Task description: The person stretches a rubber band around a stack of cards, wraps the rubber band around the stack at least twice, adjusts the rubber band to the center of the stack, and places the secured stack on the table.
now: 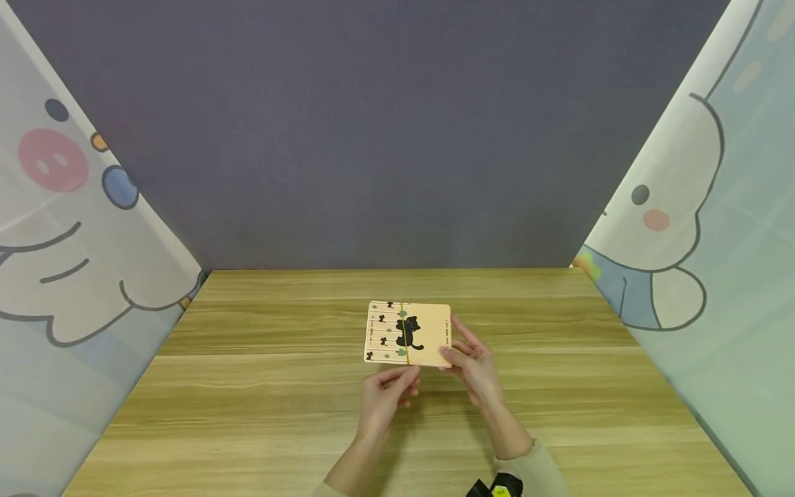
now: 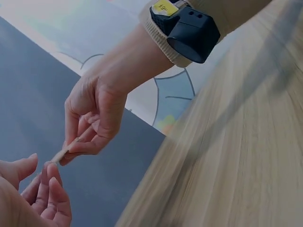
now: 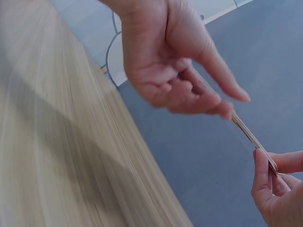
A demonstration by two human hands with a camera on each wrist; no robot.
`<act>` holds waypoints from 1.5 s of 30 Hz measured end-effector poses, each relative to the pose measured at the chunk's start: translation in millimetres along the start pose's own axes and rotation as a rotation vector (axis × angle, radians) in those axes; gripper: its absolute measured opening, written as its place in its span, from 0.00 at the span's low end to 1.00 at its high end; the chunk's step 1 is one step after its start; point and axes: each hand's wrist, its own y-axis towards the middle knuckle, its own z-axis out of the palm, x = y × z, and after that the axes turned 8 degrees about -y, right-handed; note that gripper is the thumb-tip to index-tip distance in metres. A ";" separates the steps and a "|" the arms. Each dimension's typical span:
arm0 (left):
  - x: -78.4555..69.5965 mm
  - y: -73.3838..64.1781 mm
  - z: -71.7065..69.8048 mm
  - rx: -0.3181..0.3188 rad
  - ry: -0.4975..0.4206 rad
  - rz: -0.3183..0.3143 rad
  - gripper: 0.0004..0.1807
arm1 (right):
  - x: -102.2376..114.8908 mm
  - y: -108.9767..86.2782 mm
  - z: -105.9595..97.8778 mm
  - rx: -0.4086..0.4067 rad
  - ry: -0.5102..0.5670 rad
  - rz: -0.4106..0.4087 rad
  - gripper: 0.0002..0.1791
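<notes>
A thin cream notebook (image 1: 436,324), printed with a black cat and small dark figures, is held above the wooden table. A narrow yellow elastic band (image 1: 408,355) runs across its cover. My right hand (image 1: 478,373) pinches its right end, thumb on top and fingers beneath. Just below the near edge is my left hand (image 1: 381,400), thumb and fingertips close to the band. In the right wrist view the left thumb (image 3: 229,85) stands apart from the loosely bent fingers, whose tips come right up to the notebook's thin edge (image 3: 251,137).
The wood-grain table (image 1: 261,400) spreads below both hands. Behind it rises a dark grey panel (image 1: 385,138). Cartoon-printed cloths flank it, one at the left (image 1: 68,255) and one at the right (image 1: 727,207). A black wrist device (image 2: 194,33) sits on the right sleeve.
</notes>
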 end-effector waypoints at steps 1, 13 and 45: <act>-2.2 -0.8 -1.0 0.009 0.010 0.002 0.16 | 0.3 0.2 -0.1 0.000 0.001 0.000 0.35; -60.8 -0.8 -7.0 0.169 0.174 0.192 0.06 | 0.0 2.4 -1.5 0.022 -0.013 0.013 0.36; -94.9 103.5 -33.9 0.360 0.781 0.456 0.08 | -2.5 -2.7 -4.4 0.109 0.001 0.031 0.35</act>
